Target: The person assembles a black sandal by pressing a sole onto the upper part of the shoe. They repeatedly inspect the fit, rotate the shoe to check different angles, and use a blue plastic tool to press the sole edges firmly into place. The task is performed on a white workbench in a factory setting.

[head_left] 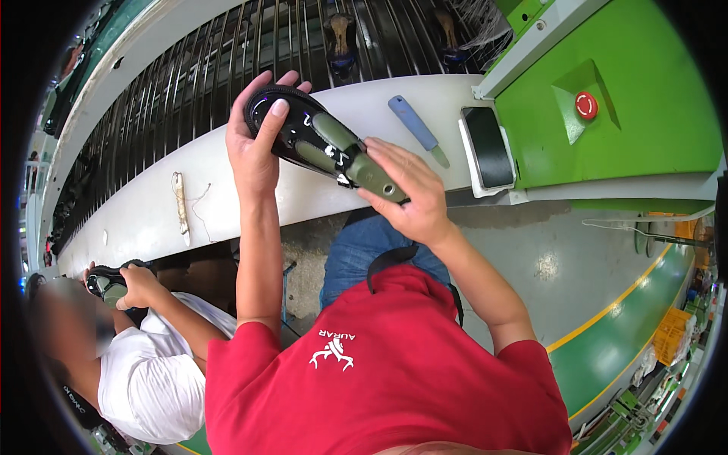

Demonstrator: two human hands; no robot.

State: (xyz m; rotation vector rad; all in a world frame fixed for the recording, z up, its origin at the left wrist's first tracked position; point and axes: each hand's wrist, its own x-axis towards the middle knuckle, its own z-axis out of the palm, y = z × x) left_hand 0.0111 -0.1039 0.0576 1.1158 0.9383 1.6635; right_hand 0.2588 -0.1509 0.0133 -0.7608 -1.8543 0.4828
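2 hands on 1 black-and-olive shoe sole [322,144]: our left hand [254,144] grips its far end, right hand [406,189] clasps the near end. Step: inspection, we judge; next needs turning it over.

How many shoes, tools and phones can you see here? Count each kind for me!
Shoes: 4: one in the person's left hand and right hand, shoe; one held by a co-worker; two on the conveyor.
Blue-handled tools: 1.
Phones: 1.
Total: 6.
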